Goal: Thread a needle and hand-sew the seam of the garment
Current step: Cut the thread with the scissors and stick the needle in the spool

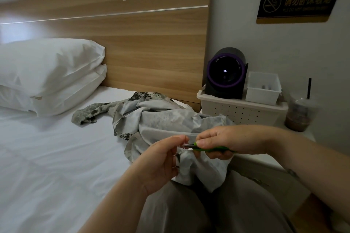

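A grey patterned garment (155, 117) lies crumpled on the white bed (56, 157), its near end draped over my lap. My left hand (161, 162) pinches the fabric's edge between thumb and fingers at the centre of the view. My right hand (233, 142) grips small green-handled thread snips (208, 149), whose metal tips point left and meet the fabric right beside my left fingertips. A thin pale thread seems to run between the two hands. No needle can be made out.
Two white pillows (47, 75) are stacked against the wooden headboard (144, 47). To the right, a white perforated basket (240, 111) carries a black-and-purple device (225, 75) and a small white bin (263, 89). An iced drink cup (299, 115) with a straw stands beside it.
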`<action>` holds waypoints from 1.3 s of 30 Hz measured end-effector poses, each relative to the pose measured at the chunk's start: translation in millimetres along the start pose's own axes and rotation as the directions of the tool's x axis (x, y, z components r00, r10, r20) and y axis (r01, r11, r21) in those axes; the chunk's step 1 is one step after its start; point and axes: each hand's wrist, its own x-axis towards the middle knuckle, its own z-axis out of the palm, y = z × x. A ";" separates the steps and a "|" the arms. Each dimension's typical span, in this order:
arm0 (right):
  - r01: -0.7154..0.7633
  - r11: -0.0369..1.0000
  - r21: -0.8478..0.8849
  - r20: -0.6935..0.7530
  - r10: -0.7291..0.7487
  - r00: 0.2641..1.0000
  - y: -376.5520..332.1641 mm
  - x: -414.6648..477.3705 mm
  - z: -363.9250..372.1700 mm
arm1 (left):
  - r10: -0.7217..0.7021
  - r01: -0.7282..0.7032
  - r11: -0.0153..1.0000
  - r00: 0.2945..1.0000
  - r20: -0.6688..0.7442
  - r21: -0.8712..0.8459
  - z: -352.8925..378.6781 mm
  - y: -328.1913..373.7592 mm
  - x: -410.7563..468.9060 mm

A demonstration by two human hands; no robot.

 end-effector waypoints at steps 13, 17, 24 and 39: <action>0.145 0.989 -0.037 -0.246 -0.149 0.958 7.6 18.0 -2.3 | 0.147 -0.148 0.986 0.989 0.024 0.079 -7.4 16.2 -1.7; 0.172 0.977 0.127 -0.315 -0.125 0.941 9.0 23.6 -4.4 | 0.171 -0.165 0.979 0.985 -0.034 0.120 -10.1 19.6 -3.8; 0.183 0.975 0.127 -0.545 -0.085 0.834 4.6 38.2 -20.6 | 0.219 -0.156 0.907 0.968 -0.120 0.392 -34.4 32.4 11.7; -0.205 0.978 -0.045 -0.654 0.126 0.746 36.7 122.6 -92.4 | 0.377 0.241 0.409 0.834 -0.404 0.880 -117.7 44.3 127.0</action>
